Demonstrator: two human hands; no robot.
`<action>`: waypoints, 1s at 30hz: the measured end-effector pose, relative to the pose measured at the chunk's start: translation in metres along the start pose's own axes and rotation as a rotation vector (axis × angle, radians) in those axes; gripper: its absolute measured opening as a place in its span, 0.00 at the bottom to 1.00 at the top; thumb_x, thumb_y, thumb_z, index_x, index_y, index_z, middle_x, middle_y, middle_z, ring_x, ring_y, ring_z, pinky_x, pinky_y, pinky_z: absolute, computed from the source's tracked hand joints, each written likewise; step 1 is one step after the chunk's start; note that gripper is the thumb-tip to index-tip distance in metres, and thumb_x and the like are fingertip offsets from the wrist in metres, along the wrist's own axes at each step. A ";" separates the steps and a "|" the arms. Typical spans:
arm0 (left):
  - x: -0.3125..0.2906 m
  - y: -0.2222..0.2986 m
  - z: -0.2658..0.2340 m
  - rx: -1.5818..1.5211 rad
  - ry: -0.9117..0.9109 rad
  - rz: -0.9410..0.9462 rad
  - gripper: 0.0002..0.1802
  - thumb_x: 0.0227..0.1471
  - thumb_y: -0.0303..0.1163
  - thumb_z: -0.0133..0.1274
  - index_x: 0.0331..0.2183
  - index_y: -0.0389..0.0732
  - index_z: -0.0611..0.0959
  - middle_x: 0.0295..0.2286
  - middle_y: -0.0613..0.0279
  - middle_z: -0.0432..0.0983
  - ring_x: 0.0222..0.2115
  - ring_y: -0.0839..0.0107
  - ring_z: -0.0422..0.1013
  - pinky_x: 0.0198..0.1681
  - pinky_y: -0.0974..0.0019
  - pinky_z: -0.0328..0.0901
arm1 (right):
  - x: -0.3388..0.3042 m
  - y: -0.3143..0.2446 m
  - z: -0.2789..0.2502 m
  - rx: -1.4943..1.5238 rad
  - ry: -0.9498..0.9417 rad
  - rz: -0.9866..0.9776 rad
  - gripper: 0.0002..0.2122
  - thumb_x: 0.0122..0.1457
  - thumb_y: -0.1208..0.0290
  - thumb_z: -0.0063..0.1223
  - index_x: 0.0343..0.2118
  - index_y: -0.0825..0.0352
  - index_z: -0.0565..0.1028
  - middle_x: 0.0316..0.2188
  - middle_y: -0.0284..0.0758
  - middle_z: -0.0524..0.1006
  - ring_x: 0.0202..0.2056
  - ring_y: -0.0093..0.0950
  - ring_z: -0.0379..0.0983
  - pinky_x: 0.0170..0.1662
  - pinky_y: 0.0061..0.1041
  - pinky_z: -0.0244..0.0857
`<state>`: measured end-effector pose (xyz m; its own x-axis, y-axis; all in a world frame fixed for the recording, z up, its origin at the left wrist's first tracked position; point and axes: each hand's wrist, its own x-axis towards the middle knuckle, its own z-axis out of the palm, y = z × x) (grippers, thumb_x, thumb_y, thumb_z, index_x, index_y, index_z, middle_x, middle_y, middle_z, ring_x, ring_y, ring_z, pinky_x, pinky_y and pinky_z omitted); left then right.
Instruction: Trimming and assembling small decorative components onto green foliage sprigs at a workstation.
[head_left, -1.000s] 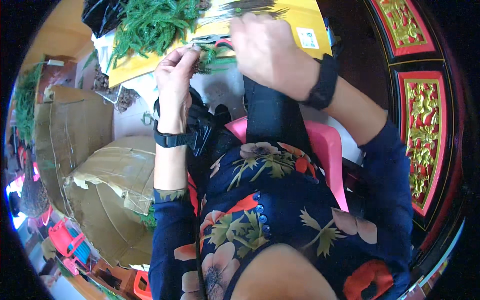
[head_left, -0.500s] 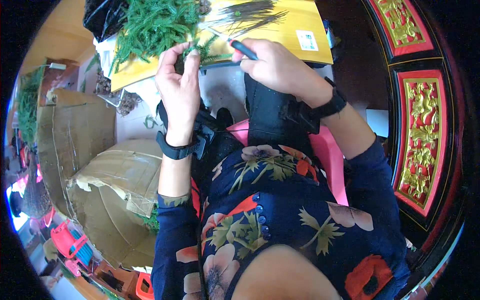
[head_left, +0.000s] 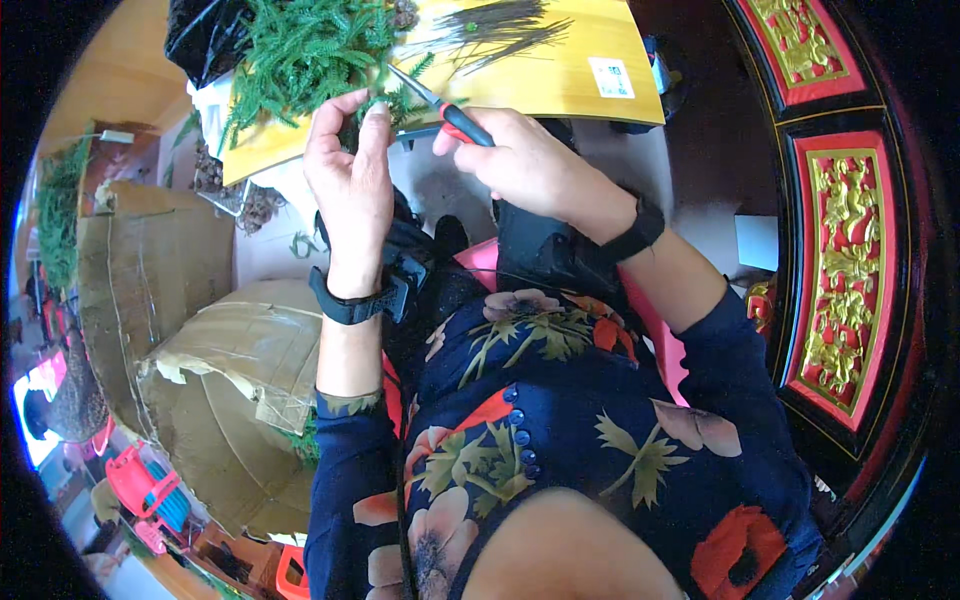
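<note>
My left hand (head_left: 348, 185) is closed, thumb and fingers pinching a green artificial pine sprig (head_left: 402, 104) near the table's front edge. Part of the sprig is hidden behind the fingers. Closed around the black and red handles of a pair of long-nosed pliers (head_left: 466, 125) is my right hand (head_left: 535, 165). The pliers' metal jaws point up and left, their tip just above my left fingertips, by the sprig. Whether the jaws grip anything is too small to tell.
On the yellow table (head_left: 560, 90) lie a heap of green pine sprigs (head_left: 300, 65) and a spread of thin dark wires (head_left: 505, 35). A black plastic bag (head_left: 207, 40) is at the far left corner. Open cardboard boxes (head_left: 240, 340) stand at my left; a carved red-and-gold panel (head_left: 840, 270) is at right.
My right hand has moved left and slightly nearer to me, bringing the pliers' tip close to my left fingertips. My left hand has shifted slightly, still pinching the sprig.
</note>
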<state>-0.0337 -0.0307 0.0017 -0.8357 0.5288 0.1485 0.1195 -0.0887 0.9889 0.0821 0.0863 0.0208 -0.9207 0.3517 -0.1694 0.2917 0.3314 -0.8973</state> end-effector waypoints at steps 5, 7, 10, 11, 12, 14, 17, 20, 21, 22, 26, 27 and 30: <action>0.005 -0.011 -0.002 0.093 0.000 0.116 0.07 0.49 0.25 0.52 0.33 0.33 0.76 0.26 0.67 0.71 0.25 0.82 0.63 0.29 0.79 0.59 | -0.008 -0.003 0.012 -0.064 0.148 -0.318 0.09 0.52 0.70 0.43 0.32 0.67 0.72 0.20 0.30 0.70 0.22 0.18 0.67 0.22 0.20 0.63; 0.000 -0.005 0.000 -0.016 0.003 0.063 0.07 0.49 0.25 0.53 0.33 0.34 0.76 0.25 0.68 0.71 0.24 0.83 0.63 0.28 0.80 0.59 | -0.003 0.002 0.016 -0.059 0.094 -0.219 0.08 0.52 0.70 0.44 0.31 0.67 0.72 0.20 0.30 0.70 0.21 0.20 0.67 0.23 0.21 0.63; 0.000 -0.001 0.002 -0.067 0.010 0.027 0.08 0.48 0.26 0.53 0.33 0.34 0.76 0.24 0.68 0.71 0.23 0.83 0.64 0.27 0.80 0.60 | -0.001 -0.001 0.012 0.067 -0.012 -0.041 0.08 0.51 0.69 0.44 0.31 0.68 0.71 0.21 0.31 0.70 0.22 0.22 0.67 0.26 0.22 0.63; 0.000 -0.001 0.002 -0.065 0.014 0.018 0.08 0.48 0.26 0.54 0.33 0.34 0.77 0.24 0.68 0.71 0.22 0.83 0.64 0.27 0.80 0.60 | -0.001 -0.005 0.008 0.191 -0.090 0.090 0.09 0.51 0.69 0.44 0.32 0.68 0.71 0.21 0.32 0.70 0.23 0.23 0.68 0.28 0.23 0.63; 0.001 0.000 0.002 -0.063 0.018 0.008 0.09 0.47 0.26 0.54 0.34 0.34 0.77 0.23 0.68 0.71 0.22 0.82 0.64 0.27 0.79 0.60 | 0.000 -0.007 0.006 0.314 -0.168 0.221 0.09 0.51 0.69 0.44 0.32 0.68 0.71 0.22 0.33 0.70 0.24 0.24 0.68 0.29 0.23 0.64; 0.001 0.001 0.001 -0.063 0.010 0.002 0.09 0.47 0.26 0.54 0.34 0.35 0.77 0.23 0.68 0.71 0.22 0.82 0.65 0.27 0.79 0.60 | 0.001 -0.006 0.005 0.309 -0.179 0.240 0.09 0.51 0.69 0.44 0.33 0.69 0.71 0.22 0.33 0.71 0.25 0.25 0.68 0.31 0.24 0.63; 0.000 0.001 0.000 -0.063 -0.008 -0.011 0.10 0.47 0.26 0.54 0.35 0.35 0.77 0.24 0.67 0.72 0.22 0.82 0.65 0.27 0.79 0.60 | 0.005 -0.002 0.002 0.302 -0.198 0.279 0.10 0.51 0.69 0.45 0.33 0.69 0.70 0.23 0.34 0.71 0.27 0.26 0.69 0.34 0.25 0.63; 0.001 -0.001 -0.003 -0.040 -0.041 -0.038 0.10 0.47 0.25 0.54 0.35 0.34 0.77 0.26 0.67 0.72 0.23 0.82 0.65 0.27 0.79 0.60 | 0.007 0.014 -0.003 -0.104 -0.069 -0.072 0.11 0.51 0.69 0.45 0.34 0.70 0.70 0.23 0.37 0.71 0.27 0.26 0.69 0.35 0.25 0.64; 0.001 -0.001 -0.002 -0.040 -0.041 -0.039 0.10 0.47 0.25 0.54 0.35 0.34 0.77 0.26 0.67 0.72 0.23 0.82 0.65 0.27 0.79 0.60 | 0.006 0.018 -0.002 -0.103 -0.069 -0.071 0.11 0.51 0.69 0.45 0.34 0.70 0.70 0.23 0.37 0.71 0.27 0.26 0.69 0.35 0.25 0.64; 0.001 -0.001 -0.002 -0.054 -0.037 -0.019 0.10 0.47 0.25 0.54 0.35 0.34 0.77 0.26 0.67 0.73 0.24 0.82 0.65 0.28 0.79 0.61 | 0.006 0.020 -0.001 -0.206 0.006 -0.127 0.11 0.51 0.68 0.46 0.34 0.70 0.70 0.22 0.37 0.70 0.27 0.26 0.69 0.34 0.25 0.63; 0.002 0.000 0.001 -0.072 -0.018 0.036 0.10 0.47 0.24 0.54 0.35 0.34 0.77 0.28 0.67 0.73 0.25 0.83 0.66 0.28 0.80 0.61 | 0.006 0.022 -0.001 -0.422 0.118 -0.200 0.12 0.52 0.67 0.47 0.34 0.71 0.71 0.22 0.40 0.70 0.26 0.27 0.69 0.34 0.25 0.63; 0.002 0.000 0.001 -0.062 -0.008 0.052 0.10 0.47 0.24 0.53 0.36 0.34 0.77 0.28 0.67 0.73 0.25 0.83 0.66 0.28 0.80 0.60 | 0.008 0.021 -0.001 -0.433 0.077 -0.162 0.12 0.52 0.67 0.47 0.34 0.71 0.71 0.22 0.40 0.70 0.26 0.28 0.69 0.34 0.26 0.63; 0.003 -0.002 0.002 -0.035 0.007 0.105 0.11 0.47 0.23 0.53 0.36 0.34 0.78 0.28 0.67 0.73 0.26 0.84 0.65 0.28 0.80 0.60 | 0.009 0.016 -0.006 -0.390 -0.023 -0.075 0.12 0.53 0.66 0.47 0.35 0.71 0.71 0.21 0.39 0.70 0.25 0.27 0.69 0.32 0.25 0.63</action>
<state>-0.0354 -0.0272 -0.0001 -0.8231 0.5092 0.2515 0.1882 -0.1731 0.9667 0.0798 0.1003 0.0076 -0.9474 0.2958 -0.1220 0.2959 0.6650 -0.6857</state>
